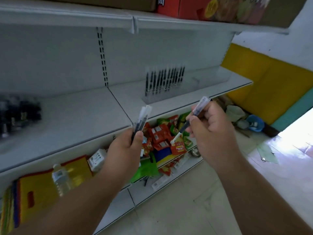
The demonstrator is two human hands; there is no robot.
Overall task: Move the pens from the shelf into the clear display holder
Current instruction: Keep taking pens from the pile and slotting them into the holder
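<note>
A: Broadly, a white metal shop shelf (pixel 71 116) fills the view, with another board above it carrying a red and orange printed carton (pixel 194 7). Yellow wall padding (pixel 264 82) sits off to the right.

B: Below the main board?

A: A lower shelf holding a stack of yellow and orange plastic bags (pixel 33 197), a clear plastic water bottle (pixel 60 177) lying across them, and a heap of red and green snack packets (pixel 162 138) further right. Pale tiled floor (pixel 194 209) under that.

B: Task items?

A: Clear plastic display holder (pixel 162 97) stands on the main shelf, right of centre, near the back panel. A row of black pens with clear caps (pixel 164 78) stands upright in its left part; the right part is too faint to read. A dark blurred pile (pixel 18 114) lies at the shelf's far left; cannot tell what it is.

B: Hands?

A: Both raised in front of the shelf edge, apart. Left hand (pixel 123 150): grip closed round a small bundle of black pens (pixel 142 117), caps up. Right hand (pixel 210 128): fingers curled, pinching a single black pen with a clear cap (pixel 193 116) held slanted, cap toward the holder, white end (pixel 174 140) low and to the left.
</note>
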